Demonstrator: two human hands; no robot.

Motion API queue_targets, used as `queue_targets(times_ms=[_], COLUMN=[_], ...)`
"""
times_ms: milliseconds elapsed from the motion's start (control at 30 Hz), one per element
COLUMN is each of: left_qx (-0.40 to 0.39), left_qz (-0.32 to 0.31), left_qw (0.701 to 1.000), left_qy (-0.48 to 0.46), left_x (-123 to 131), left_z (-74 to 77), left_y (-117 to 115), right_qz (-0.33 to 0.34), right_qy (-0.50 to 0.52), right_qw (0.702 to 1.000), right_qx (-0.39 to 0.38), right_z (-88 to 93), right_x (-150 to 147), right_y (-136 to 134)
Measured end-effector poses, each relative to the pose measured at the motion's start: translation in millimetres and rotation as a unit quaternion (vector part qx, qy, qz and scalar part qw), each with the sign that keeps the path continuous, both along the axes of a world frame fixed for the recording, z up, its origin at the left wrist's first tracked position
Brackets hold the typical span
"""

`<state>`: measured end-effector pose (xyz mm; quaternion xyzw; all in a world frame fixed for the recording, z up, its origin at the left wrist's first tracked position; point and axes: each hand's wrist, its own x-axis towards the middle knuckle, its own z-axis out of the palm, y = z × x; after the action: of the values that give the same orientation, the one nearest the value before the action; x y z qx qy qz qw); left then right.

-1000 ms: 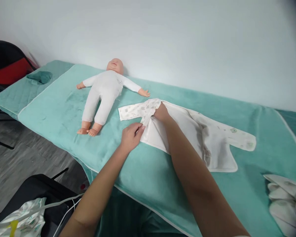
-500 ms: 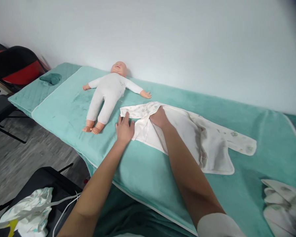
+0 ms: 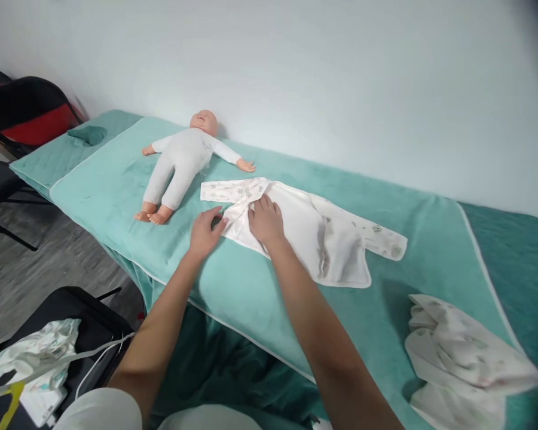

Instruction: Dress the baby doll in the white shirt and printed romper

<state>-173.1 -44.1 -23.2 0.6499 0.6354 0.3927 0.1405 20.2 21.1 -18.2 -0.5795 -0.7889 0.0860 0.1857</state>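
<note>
Lying nearest, at 4 o'clock: crumpled white printed cloth, lower edge cut off. Left hand: thumb and fingers parted, at the 9 o'clock edge of the white, long-sleeved, printed fabric garment. Right hand: palm down on it; fingertips indistinct, so any pinch cannot be confirmed. Garment position: spread mid-view on the teal plush-covered bed. Step in hand: apparently straightening; next move likely calls for light tension. Beyond, at 11 o'clock: white-clothed baby doll.

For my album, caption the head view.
Left hand and right hand at a spread garment, beside a doll on green cloth.
</note>
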Motion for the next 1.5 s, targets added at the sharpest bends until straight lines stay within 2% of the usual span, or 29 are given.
queue_targets(times_ms=[167, 300, 400, 567, 667, 733, 900, 967, 1033, 1133, 1200, 1267, 1333, 1400, 1500], left_qx=[-0.017, 0.012, 0.024, 0.091, 0.118, 0.111, 0.094, 0.098, 0.114, 0.149, 0.155, 0.115, 0.038, -0.049, -0.124], left_qz=[0.021, 0.075, 0.109, 0.087, 0.042, 0.024, 0.021, 0.017, 0.021, 0.064, 0.096, 0.115, 0.115, 0.093, 0.034], left_qw=[0.998, 0.997, 0.992, 0.992, 0.992, 0.993, 0.995, 0.991, 0.988, 0.986, 0.983, 0.986, 0.993, 0.991, 0.973], left_qy=[0.049, -0.02, -0.058, -0.01, 0.017, 0.026, -0.036, -0.085, -0.105, -0.048, 0.005, 0.025, -0.01, -0.084, -0.19], left_x=[10.9, 8.2, 5.9, 5.0, 4.3, 4.2, 5.7, 2.0, -9.6, -46.1, -81.2, -119.3, -154.1, -180.2, -198.8], left_z=[-1.3, -6.5, -8.0, -5.3, -4.6, -5.7, -3.2, 3.9, 14.5, 32.8, 43.3, 50.4, 53.9, 54.4, 51.8], left_y=[-24.2, -28.7, -30.0, -30.6, -30.3, -30.1, -33.6, -36.4, -37.5, -30.4, -17.4, 1.4, 22.8, 43.6, 71.8], right_qz=[0.029, 0.051, 0.093, 0.134, 0.169, 0.144, 0.0, -0.031, -0.049, -0.039, -0.006, 0.018, 0.011, -0.023, -0.052], right_qy=[-0.033, -0.018, 0.0, 0.003, -0.002, -0.006, -0.014, -0.007, 0.017, 0.082, 0.136, 0.188, 0.206, 0.184, 0.128], right_qw=[0.999, 0.998, 0.995, 0.991, 0.985, 0.988, 0.999, 0.999, 0.999, 0.996, 0.991, 0.982, 0.978, 0.983, 0.99], right_qx=[-0.017, -0.018, -0.027, -0.029, -0.036, -0.048, -0.033, -0.023, -0.015, -0.007, -0.011, -0.015, 0.005, 0.01, -0.037], right_z=[1.3, 1.4, 3.9, 10.5, 10.9, 8.6, -5.2, -10.7, -12.2, -3.4, 8.2, 20.2, 29.1, 33.8, 35.4], right_x=[1.5, -0.5, -6.2, -12.1, 3.2, 23.2, 75.2, 81.6, 74.9, 42.0, 9.4, -27.6, -65.6, -101.1, -143.7], right_y=[-21.4, -23.6, -31.7, -60.5, -68.0, -65.7, -58.0, -57.5, -53.4, -28.3, 6.6, 54.1, 107.6, 159.0, 222.9])
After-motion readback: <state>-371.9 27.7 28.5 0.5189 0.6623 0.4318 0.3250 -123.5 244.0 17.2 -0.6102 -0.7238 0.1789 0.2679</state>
